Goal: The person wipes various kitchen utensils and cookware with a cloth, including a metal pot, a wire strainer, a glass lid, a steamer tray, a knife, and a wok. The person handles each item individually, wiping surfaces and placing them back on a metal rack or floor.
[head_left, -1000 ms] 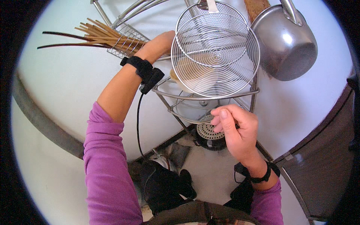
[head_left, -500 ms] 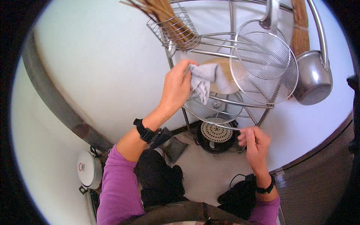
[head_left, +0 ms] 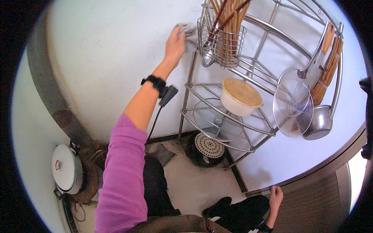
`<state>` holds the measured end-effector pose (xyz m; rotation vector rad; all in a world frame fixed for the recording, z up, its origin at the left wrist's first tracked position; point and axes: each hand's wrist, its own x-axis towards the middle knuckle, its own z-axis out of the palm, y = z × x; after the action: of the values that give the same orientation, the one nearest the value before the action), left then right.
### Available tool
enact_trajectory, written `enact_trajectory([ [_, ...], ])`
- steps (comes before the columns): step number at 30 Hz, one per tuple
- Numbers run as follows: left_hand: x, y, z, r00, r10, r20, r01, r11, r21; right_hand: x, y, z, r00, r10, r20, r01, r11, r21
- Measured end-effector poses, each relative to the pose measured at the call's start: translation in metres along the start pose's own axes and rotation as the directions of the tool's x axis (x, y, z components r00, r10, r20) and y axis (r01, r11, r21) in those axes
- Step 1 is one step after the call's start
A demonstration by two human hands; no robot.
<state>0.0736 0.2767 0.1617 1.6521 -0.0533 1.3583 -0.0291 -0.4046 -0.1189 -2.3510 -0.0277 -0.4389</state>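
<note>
My left hand (head_left: 174,44) is raised at the upper middle, its fingers closed on a grey cloth (head_left: 189,32) that is slightly blurred. The cloth is just left of a wire basket (head_left: 199,35) on a metal corner rack (head_left: 186,99); I cannot tell whether they touch. Wooden chopsticks (head_left: 234,31) stand in the basket, and a metal spoon (head_left: 208,59) hangs at its side. Low at the right, by my knee, my right hand (head_left: 276,199) is away from the rack with its fingers curled and nothing seen in them.
On the rack stands a white tub with a tan lid (head_left: 241,93), above a glass lid (head_left: 206,122). Strainers (head_left: 291,106), a brush (head_left: 325,83) and a metal ladle pot (head_left: 319,123) hang at right. A black pan with a steamer plate (head_left: 210,145) lies below. A white pot (head_left: 65,167) stands left.
My left hand has moved the cloth up and left, from the rack's middle to beside the basket. My right hand has left the rack's lower rail and dropped down. The view has shifted.
</note>
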Motion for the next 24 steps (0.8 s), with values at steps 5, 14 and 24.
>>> enact_trajectory([
  [5,0.043,-0.010,0.036,0.990,-0.034,0.137,0.062,0.976,-0.208,-0.030,0.025,0.011,0.995,0.069,0.070,-0.047,0.960,-0.275],
  [14,0.006,-0.066,0.037,0.983,0.004,0.185,-0.024,0.994,0.106,-0.028,0.010,0.026,0.989,0.144,-0.027,-0.143,0.916,-0.375],
  [24,-0.048,-0.085,0.033,0.998,0.002,-0.068,0.019,0.948,0.318,-0.024,0.017,0.033,0.984,0.168,-0.062,-0.179,0.912,-0.368],
])
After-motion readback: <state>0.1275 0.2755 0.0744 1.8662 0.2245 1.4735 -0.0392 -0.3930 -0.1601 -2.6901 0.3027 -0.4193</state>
